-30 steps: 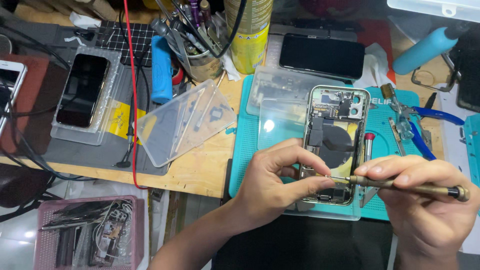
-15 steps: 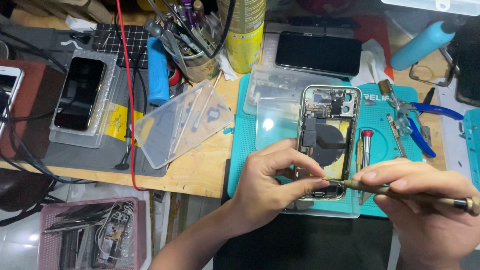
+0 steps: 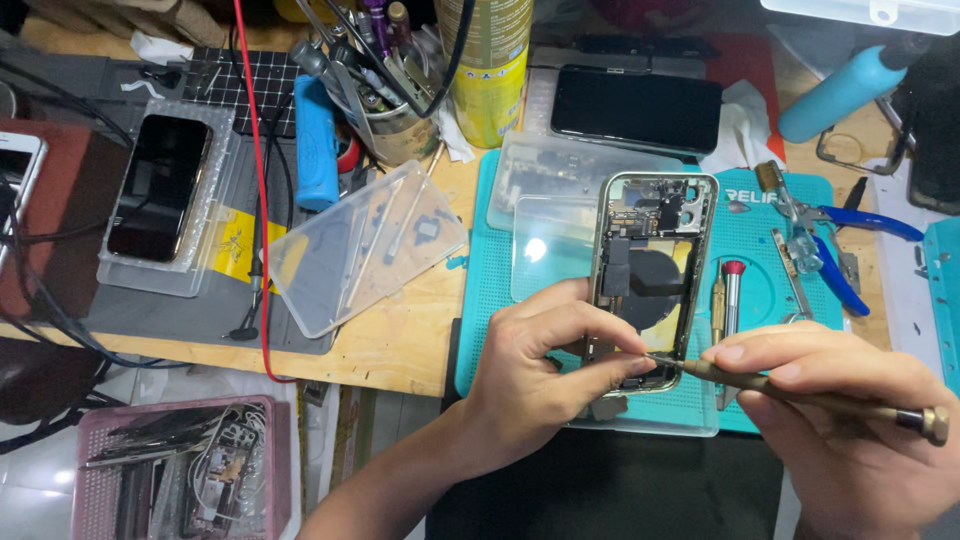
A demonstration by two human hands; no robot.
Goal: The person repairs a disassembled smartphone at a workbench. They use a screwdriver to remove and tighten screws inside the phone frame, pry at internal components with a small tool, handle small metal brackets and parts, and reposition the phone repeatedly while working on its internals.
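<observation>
Opened phone (image 3: pixel 650 270) in left grip (image 3: pixel 545 385), screwdriver (image 3: pixel 810 398) in right (image 3: pixel 850 420)

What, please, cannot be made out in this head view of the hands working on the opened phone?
- Lower end of the opened silver-framed phone: covered by the left hand.
- Tip of the brass-coloured screwdriver: too small to tell which part it touches.
- Right hand: its wrist is cut off by the picture's edge.
- Small parts in the clear plastic tray: too small to identify.
</observation>
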